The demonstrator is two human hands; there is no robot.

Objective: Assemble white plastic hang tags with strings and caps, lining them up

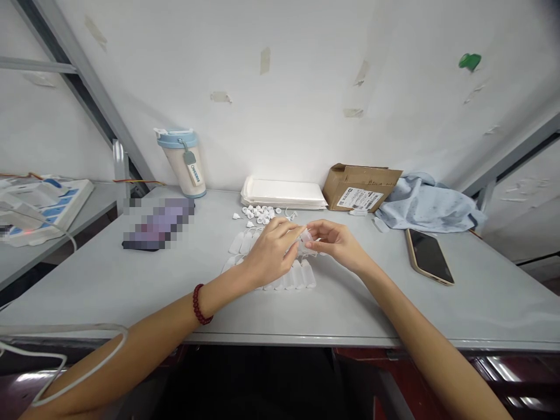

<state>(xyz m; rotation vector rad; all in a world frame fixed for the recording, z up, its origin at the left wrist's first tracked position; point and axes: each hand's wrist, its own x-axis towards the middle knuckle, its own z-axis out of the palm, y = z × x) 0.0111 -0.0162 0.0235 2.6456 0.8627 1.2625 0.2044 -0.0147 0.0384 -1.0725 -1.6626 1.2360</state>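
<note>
Over the middle of the table [350, 315], my left hand [273, 249] and my right hand [332, 240] meet with bent fingers around a small translucent plastic piece [307, 238]. My right thumb and fingers pinch it from the right. The left fingers close on its other side and partly hide it. Below and behind my left hand, similar translucent plastic pieces [299, 275] lie side by side in rows. Just beyond them is a loose heap of small white caps [261, 213]. A thin white strand shows near the caps.
Along the back wall stand a tumbler [186, 166], a stack of white trays [282, 193], a cardboard box [361, 189] and a blue cloth [431, 201]. A phone [431, 256] lies right; a blurred purple object [160, 224] lies left. A white cable [87, 328] crosses my left forearm.
</note>
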